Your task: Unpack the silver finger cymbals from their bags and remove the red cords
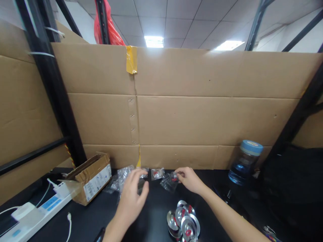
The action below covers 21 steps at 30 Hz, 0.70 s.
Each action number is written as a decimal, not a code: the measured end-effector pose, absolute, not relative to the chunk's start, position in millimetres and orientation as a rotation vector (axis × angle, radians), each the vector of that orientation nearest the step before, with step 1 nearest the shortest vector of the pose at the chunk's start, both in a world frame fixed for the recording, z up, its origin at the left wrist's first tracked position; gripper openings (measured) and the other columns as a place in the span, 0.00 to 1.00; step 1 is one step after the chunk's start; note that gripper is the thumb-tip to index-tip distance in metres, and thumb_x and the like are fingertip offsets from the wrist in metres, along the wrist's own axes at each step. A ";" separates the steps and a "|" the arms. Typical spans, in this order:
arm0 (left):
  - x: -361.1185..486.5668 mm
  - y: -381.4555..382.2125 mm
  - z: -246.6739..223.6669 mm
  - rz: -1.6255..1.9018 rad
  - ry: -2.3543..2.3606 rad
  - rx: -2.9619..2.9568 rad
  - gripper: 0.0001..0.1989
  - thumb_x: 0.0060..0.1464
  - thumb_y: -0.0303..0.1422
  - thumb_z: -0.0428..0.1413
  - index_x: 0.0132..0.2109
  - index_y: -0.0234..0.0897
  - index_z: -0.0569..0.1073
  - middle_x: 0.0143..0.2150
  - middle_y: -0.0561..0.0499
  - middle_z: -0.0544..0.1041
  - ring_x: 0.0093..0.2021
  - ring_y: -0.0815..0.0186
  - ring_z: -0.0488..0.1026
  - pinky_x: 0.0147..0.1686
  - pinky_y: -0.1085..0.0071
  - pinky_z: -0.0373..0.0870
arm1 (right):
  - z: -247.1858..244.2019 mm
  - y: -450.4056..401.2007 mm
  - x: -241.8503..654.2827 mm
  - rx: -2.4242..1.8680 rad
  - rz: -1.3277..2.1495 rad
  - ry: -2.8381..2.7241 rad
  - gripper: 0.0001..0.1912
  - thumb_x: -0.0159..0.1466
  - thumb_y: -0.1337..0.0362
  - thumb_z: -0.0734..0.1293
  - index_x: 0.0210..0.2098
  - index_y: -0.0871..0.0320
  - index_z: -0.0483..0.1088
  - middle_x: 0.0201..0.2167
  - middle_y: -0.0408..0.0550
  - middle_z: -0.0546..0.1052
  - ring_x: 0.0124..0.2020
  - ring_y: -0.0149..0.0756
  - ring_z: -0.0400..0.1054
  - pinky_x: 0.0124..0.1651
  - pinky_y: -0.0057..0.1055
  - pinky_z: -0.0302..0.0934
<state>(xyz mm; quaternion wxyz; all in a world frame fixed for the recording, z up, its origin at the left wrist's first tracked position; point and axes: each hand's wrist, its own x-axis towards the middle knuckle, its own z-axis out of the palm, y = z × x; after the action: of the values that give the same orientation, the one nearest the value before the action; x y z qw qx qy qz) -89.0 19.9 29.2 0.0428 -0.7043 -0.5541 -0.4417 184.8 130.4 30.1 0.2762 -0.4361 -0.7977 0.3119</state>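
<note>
My left hand [132, 196] hovers over the black table with its fingers apart, in front of crumpled clear plastic bags [124, 173]. Pinched in the fingertips of my right hand [188, 178] is the edge of a small clear packet [173, 177] with something red in it. Another bagged item [157, 173] lies between the hands, near the cardboard wall. Several shiny round metal discs with red marks [188, 225] are heaped nearer to me, below my right hand.
An open cardboard box [97, 181] stands at the left beside a white power strip [47, 211]. A blue-lidded bottle [243, 164] and a dark bag [295, 188] are at the right. Cardboard [176, 121] walls the back; a white cable plug [69, 217] lies in front left.
</note>
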 end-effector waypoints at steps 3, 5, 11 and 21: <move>-57.0 4.6 21.1 -1.428 -1.543 -2.435 0.15 0.67 0.33 0.53 0.58 0.43 0.69 0.59 0.43 0.72 0.61 0.56 0.70 0.61 0.59 0.69 | 46.9 97.7 180.6 -1.030 1.212 -1.949 0.19 0.66 0.52 0.69 0.42 0.63 0.80 0.36 0.53 0.81 0.30 0.38 0.77 0.35 0.33 0.73; -42.3 -1.7 12.4 -1.473 -1.493 -2.485 0.16 0.66 0.34 0.55 0.59 0.44 0.70 0.59 0.43 0.73 0.60 0.56 0.72 0.59 0.60 0.71 | 58.6 75.3 177.9 -0.975 1.250 -1.889 0.19 0.64 0.51 0.70 0.42 0.62 0.81 0.44 0.54 0.78 0.28 0.34 0.75 0.30 0.31 0.71; -35.7 1.3 0.6 -1.441 -1.535 -2.558 0.18 0.64 0.36 0.58 0.59 0.43 0.71 0.57 0.43 0.78 0.56 0.54 0.76 0.53 0.59 0.75 | 88.0 41.0 190.9 -1.049 1.066 -2.118 0.09 0.63 0.64 0.69 0.38 0.56 0.83 0.34 0.47 0.80 0.28 0.32 0.73 0.29 0.25 0.63; -27.9 8.2 -30.3 -1.278 -1.542 -2.874 0.25 0.59 0.45 0.62 0.62 0.48 0.72 0.56 0.46 0.80 0.53 0.53 0.78 0.53 0.61 0.75 | 104.7 29.9 199.5 -1.100 0.505 -2.533 0.18 0.62 0.73 0.65 0.42 0.47 0.81 0.38 0.43 0.85 0.41 0.40 0.79 0.44 0.28 0.63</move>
<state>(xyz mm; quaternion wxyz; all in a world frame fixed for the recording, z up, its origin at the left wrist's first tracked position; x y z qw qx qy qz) -27.9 8.2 -30.3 -0.1798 -0.8071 -0.4329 -0.3588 199.5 29.9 104.7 0.1665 -0.3863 -0.8897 0.1775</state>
